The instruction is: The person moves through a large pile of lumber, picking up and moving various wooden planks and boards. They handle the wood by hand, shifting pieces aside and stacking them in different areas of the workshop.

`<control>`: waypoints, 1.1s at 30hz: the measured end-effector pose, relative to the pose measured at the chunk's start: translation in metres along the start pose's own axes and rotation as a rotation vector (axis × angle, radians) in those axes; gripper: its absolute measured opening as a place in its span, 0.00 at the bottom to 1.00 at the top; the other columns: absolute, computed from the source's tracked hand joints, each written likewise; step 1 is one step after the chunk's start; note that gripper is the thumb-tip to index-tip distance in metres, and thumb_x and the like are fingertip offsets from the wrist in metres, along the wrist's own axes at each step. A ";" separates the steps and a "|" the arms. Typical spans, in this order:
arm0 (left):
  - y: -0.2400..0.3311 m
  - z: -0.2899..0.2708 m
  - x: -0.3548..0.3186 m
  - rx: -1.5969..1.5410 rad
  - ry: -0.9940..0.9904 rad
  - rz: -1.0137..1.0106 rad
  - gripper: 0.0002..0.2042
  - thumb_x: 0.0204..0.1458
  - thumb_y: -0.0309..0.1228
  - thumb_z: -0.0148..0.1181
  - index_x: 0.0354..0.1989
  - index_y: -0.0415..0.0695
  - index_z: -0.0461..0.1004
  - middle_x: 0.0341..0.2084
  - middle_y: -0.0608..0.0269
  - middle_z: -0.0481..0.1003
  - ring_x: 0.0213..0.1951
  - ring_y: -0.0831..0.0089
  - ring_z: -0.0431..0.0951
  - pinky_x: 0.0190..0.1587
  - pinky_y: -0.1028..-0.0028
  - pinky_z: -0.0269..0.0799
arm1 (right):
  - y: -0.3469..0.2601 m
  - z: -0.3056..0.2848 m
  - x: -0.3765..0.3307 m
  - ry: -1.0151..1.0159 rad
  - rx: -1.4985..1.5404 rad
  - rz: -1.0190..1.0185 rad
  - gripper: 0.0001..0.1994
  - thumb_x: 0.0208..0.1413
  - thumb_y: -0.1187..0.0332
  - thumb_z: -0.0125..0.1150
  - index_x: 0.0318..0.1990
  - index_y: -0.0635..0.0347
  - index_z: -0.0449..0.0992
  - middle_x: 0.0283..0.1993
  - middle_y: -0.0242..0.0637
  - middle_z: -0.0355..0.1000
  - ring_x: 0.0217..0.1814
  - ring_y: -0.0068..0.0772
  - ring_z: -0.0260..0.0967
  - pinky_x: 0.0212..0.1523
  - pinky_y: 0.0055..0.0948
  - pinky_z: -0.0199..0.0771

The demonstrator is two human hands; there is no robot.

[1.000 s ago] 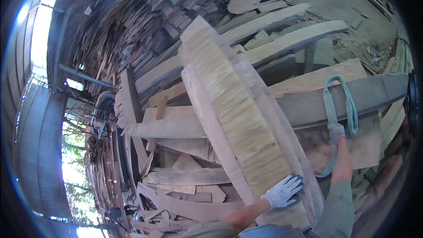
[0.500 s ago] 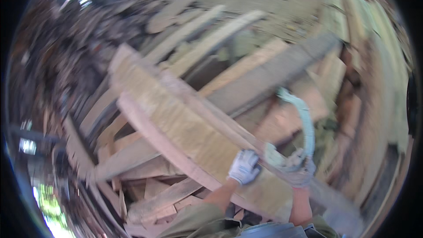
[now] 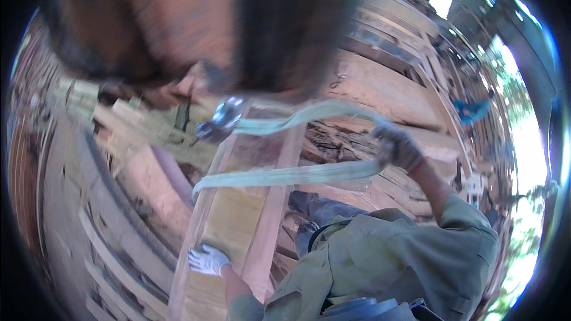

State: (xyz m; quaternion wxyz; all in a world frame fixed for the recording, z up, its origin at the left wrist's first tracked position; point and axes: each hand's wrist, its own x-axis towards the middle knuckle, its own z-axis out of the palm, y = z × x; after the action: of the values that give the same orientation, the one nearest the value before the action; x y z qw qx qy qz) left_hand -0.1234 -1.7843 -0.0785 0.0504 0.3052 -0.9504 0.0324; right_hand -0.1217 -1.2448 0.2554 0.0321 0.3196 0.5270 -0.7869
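Counting from the middle of our view, we find long curved timbers [image 3: 119,202] at eight o'clock and, just right of them, a block with a pinkish face [image 3: 156,187] between eight and nine. At seven o'clock our left hand [image 3: 207,260], in a white glove, lies open on the board [image 3: 235,217], fingers stretched out. The board, yellowish along its middle and pinkish along its edges, slants from seven o'clock up towards twelve. A shiny metal piece [image 3: 229,112] sits by its upper part at ten, and a dark shape [image 3: 291,30], too blurred for us to identify, fills eleven to twelve. The pale green strap [image 3: 291,176] crosses above the board in two runs, the upper reaching the metal piece, the lower the board's left edge; whether it passes underneath, we cannot tell. Both runs meet at three o'clock in our gloved right hand [image 3: 398,147], its fingers closed around them. A wide plank [image 3: 386,86] lies at two, and our green shirt [image 3: 386,261] shows at five. Farthest right, just before three, we see something blue [image 3: 471,110].
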 end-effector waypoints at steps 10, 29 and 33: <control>-0.002 0.015 0.007 0.234 -0.024 0.001 0.26 0.61 0.49 0.40 0.60 0.45 0.62 0.57 0.53 0.65 0.60 0.58 0.63 0.62 0.51 0.54 | -0.131 -0.271 -0.250 0.591 0.145 -0.869 0.15 0.60 0.59 0.55 0.47 0.61 0.74 0.23 0.26 0.65 0.19 0.19 0.60 0.25 0.22 0.67; 0.219 -0.061 -0.135 -0.111 -0.763 0.236 0.40 0.53 0.56 0.46 0.67 0.37 0.49 0.64 0.41 0.54 0.64 0.49 0.58 0.64 0.59 0.54 | 0.220 -0.543 -0.230 0.800 0.939 -0.823 0.12 0.59 0.61 0.50 0.29 0.54 0.76 0.29 0.34 0.76 0.32 0.39 0.71 0.46 0.46 0.70; 0.313 -0.087 -0.150 -0.137 -0.714 0.454 0.40 0.53 0.51 0.51 0.67 0.35 0.47 0.61 0.40 0.59 0.61 0.47 0.62 0.62 0.58 0.58 | 0.258 -0.521 -0.233 1.138 1.135 -0.565 0.15 0.59 0.56 0.48 0.27 0.55 0.75 0.26 0.33 0.74 0.30 0.37 0.70 0.46 0.44 0.70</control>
State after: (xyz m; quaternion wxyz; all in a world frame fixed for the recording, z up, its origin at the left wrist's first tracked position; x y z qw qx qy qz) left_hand -0.1777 -1.4355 -0.0195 -0.2700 0.0762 -0.9512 -0.1282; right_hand 0.4070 -0.9832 0.0466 -0.6003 0.4905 0.0487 -0.6298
